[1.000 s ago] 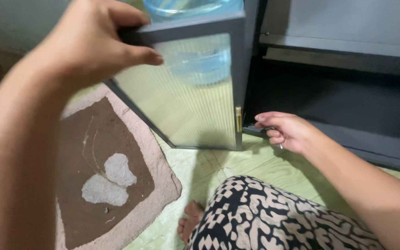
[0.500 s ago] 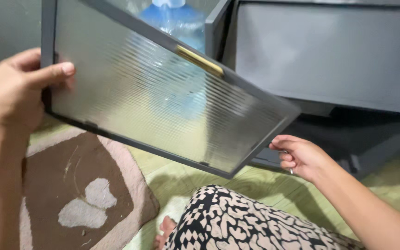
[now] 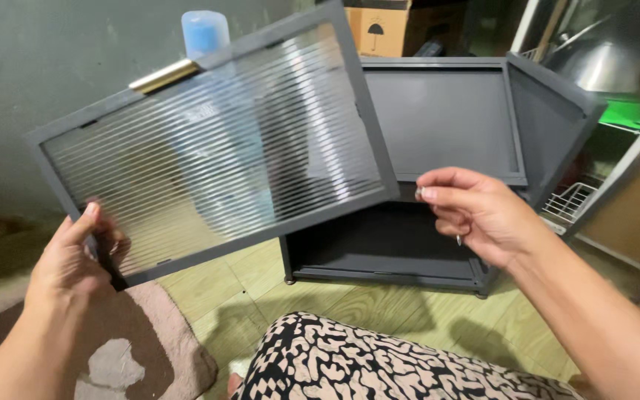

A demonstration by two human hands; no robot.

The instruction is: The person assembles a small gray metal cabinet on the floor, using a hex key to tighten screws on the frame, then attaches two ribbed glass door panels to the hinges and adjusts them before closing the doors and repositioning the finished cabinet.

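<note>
Now the door [image 3: 216, 148] is off the cabinet [image 3: 438, 170] and up in the air, tilted, vs. 1 s ago when it stood at the hinge. Your left hand [image 3: 75, 259] grips its lower left corner. Your right hand [image 3: 475, 215] is half open, just beside its right edge, not touching; sth small may sit at the fingers, cannot tell.

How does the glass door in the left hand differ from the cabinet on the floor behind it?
The glass door has a ribbed see-through pane; the cabinet has solid dark panels. The door is held up in the air, tilted, by the left hand gripping its lower corner; the cabinet stands on the floor. The door carries a gold handle; no handle shows on the cabinet. The right hand touches neither. Both share the same dark grey frame colour.
</note>
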